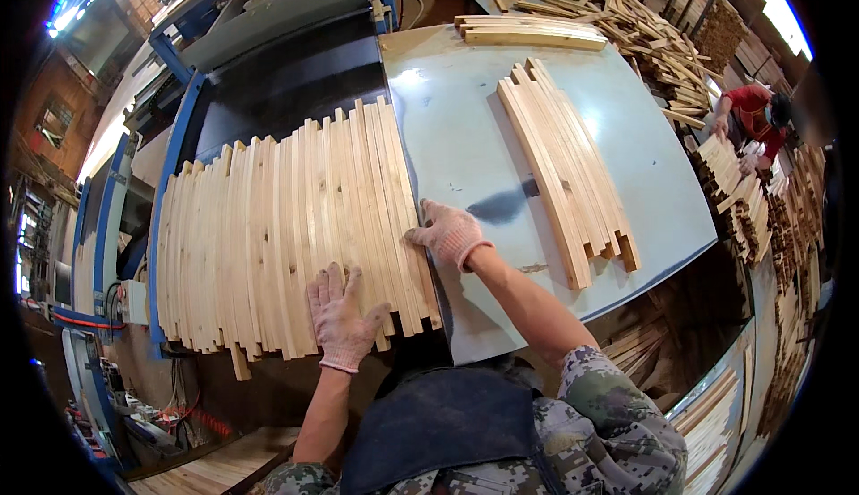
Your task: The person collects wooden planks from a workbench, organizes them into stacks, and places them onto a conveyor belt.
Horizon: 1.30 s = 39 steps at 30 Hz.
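Wooden strips (286, 217) lie side by side in a wide row on the dark bed of a blue-framed machine, their ends uneven. My left hand (342, 316), in a pale knitted glove, rests flat on the near part of this row with fingers spread. At the row's right edge, my right hand (450, 232), gloved too, touches the outermost strip, thumb and forefinger apart; its other fingers are partly hidden. On the light metal table to the right sits a smaller bundle of strips (568, 168), apart from both hands.
More strips (532, 33) lie at the far edge of the metal table (658, 200). Beyond it is a heap of loose wood (649, 43). A co-worker in a red top (750, 115) handles strips at the far right. The machine's blue frame (170, 200) borders the row's left side.
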Motion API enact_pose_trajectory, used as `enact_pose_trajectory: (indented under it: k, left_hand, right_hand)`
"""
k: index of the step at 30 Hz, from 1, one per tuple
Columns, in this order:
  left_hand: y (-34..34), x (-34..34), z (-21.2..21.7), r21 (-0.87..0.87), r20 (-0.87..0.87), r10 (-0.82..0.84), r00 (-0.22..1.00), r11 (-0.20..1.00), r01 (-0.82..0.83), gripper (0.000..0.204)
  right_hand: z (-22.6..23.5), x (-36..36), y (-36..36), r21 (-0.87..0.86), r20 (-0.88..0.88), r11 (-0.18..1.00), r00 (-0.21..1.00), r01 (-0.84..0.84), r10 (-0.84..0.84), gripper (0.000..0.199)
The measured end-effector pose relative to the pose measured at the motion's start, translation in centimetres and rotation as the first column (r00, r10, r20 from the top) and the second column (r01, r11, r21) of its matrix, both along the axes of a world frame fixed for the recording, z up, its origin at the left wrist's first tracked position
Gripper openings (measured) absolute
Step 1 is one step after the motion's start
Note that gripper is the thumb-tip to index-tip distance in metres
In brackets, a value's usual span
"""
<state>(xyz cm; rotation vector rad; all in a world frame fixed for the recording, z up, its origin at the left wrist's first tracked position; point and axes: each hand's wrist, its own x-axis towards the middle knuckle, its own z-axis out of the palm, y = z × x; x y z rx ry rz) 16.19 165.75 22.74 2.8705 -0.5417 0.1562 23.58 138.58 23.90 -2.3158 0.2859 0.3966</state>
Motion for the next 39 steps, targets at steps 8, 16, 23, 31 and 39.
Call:
enact_pose_trajectory:
  k: [8,16,23,31,39]
  left_hand:
    - [0.2,0.5,-0.4,-0.004,0.004,-0.005,1.0,1.0,0.005,0.089]
    - [0.7,0.5,-1.0,-0.021,0.055,-0.007,0.998,1.0,0.009,0.091]
    - [0.6,0.6,-0.4,-0.027,0.043,-0.011,0.999,1.0,0.012,0.092]
    - [0.7,0.7,0.0,-0.053,-0.001,-0.018,1.0,0.998,0.018,0.09]
    - [0.9,0.5,-0.3,-0.131,0.07,-0.017,0.997,0.991,0.026,0.082]
  right_hand:
    - [-2.9,1.3,-0.9,0.118,0.018,0.992,0.998,0.05,-0.052,0.069]
    - [1.3,-10.2,0.7,0.09,0.056,0.962,0.966,-0.258,0.254,0.105]
    - [0.7,-13.4,3.5,-0.231,0.178,0.931,0.928,-0.283,0.327,0.084]
    - [1.9,-14.0,5.9,0.13,0.313,0.98,0.931,0.151,-0.186,0.076]
    - [2.7,-7.4,5.1,0.211,0.058,0.948,0.965,0.238,-0.255,0.082]
